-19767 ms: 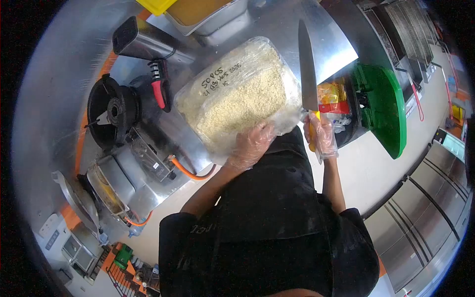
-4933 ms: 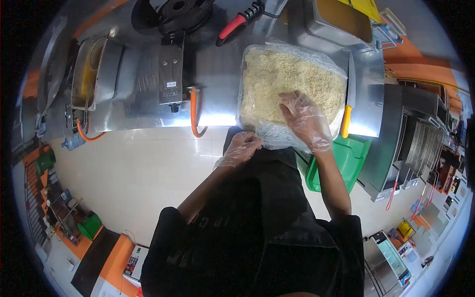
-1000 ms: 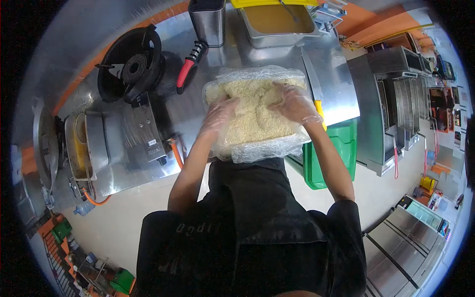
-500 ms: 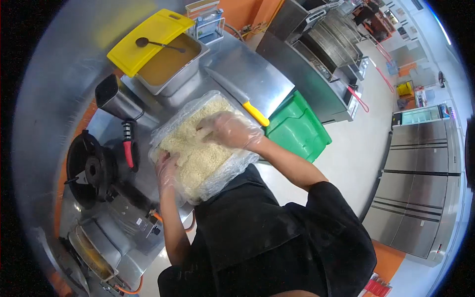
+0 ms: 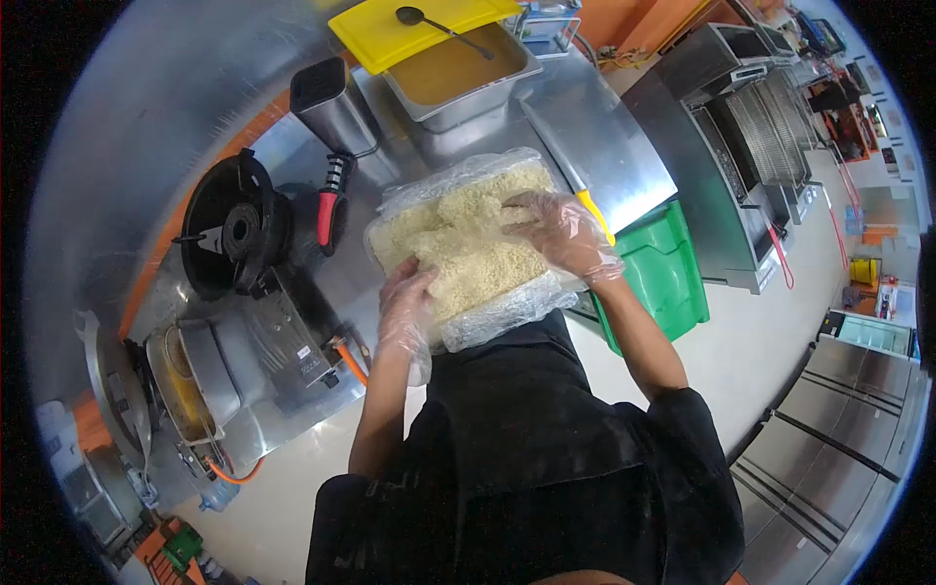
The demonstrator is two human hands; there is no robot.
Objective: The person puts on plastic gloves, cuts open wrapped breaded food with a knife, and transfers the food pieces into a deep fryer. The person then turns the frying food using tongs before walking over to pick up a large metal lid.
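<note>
A tray lined with clear plastic wrap [image 5: 512, 325] holds a heap of pale, coarse crumbs [image 5: 487, 273], like breadcrumbs. My left hand [image 5: 406, 304], in a clear disposable glove, rests at the left side of the heap, fingertips touching the crumbs. My right hand [image 5: 573, 237], gloved the same way, is at the right side with fingers apart over the crumbs. Both hands are open. Whether anything lies under the crumbs is hidden. Just beyond my right hand lies a long knife with a yellow handle [image 5: 596, 216].
Behind stands a steel pan of tan liquid [image 5: 458, 73] with a yellow lid [image 5: 390, 34] and a dark ladle [image 5: 439, 27]. To the left are a knife block [image 5: 331, 102], a red-handled sharpener [image 5: 329, 210] and a black burner [image 5: 234, 229]. A green bin [image 5: 668, 273] sits right.
The view has swung, so the tray and counter appear further right. My right hand's fingers have spread from a more curled shape. My left hand stays at the heap's left side.
</note>
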